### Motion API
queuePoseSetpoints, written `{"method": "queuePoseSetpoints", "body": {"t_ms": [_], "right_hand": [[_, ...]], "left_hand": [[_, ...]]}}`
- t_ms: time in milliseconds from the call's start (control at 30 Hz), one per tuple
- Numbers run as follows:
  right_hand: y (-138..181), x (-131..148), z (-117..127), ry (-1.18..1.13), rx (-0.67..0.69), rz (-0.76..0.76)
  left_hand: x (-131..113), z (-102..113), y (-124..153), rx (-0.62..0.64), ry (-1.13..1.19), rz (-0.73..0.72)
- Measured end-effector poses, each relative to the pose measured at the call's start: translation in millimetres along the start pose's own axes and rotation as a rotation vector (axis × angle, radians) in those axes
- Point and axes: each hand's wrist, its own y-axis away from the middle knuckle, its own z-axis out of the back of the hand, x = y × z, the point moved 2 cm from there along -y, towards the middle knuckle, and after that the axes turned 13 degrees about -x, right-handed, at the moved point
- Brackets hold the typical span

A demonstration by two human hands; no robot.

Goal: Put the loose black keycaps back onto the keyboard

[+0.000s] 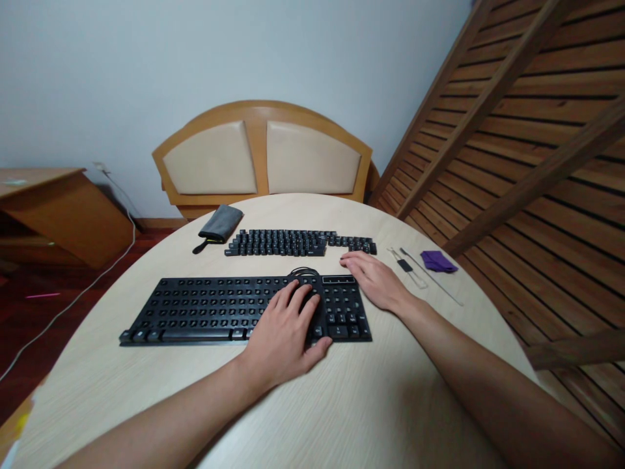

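A black keyboard (205,309) with most keycaps removed lies on the round pale table (342,404). My left hand (288,335) rests flat on its right part, fingers spread over the base. Behind the keyboard, rows of loose black keycaps (293,242) are laid out. My right hand (374,280) reaches toward the right end of those keycaps, fingers stretched and fingertips touching or just short of the nearest caps; whether it grips one is hidden.
A grey pouch (221,225) lies at the back left of the table. At the right lie a keycap puller (407,267), a thin rod (432,277) and a purple cloth (438,261). A wooden headboard (266,156) stands behind; slatted wood (527,130) leans at right.
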Motion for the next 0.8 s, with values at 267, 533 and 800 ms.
{"method": "queuePoseSetpoints", "body": {"t_ms": [267,533,800], "right_hand": [[-0.9,-13.9,3.5,0.038,-0.061,-0.017],[0.1,-16.2,2.2,0.068,-0.071,-0.02],[5.3,43.6,12.5,-0.142,-0.171,-0.014]], "left_hand": [[7.4,15.8,-6.5,0.094,0.033,-0.026],[42.8,31.3,9.2,0.152,-0.008,-0.055],[43.3,26.6,21.1,0.126,-0.002,-0.06]]}}
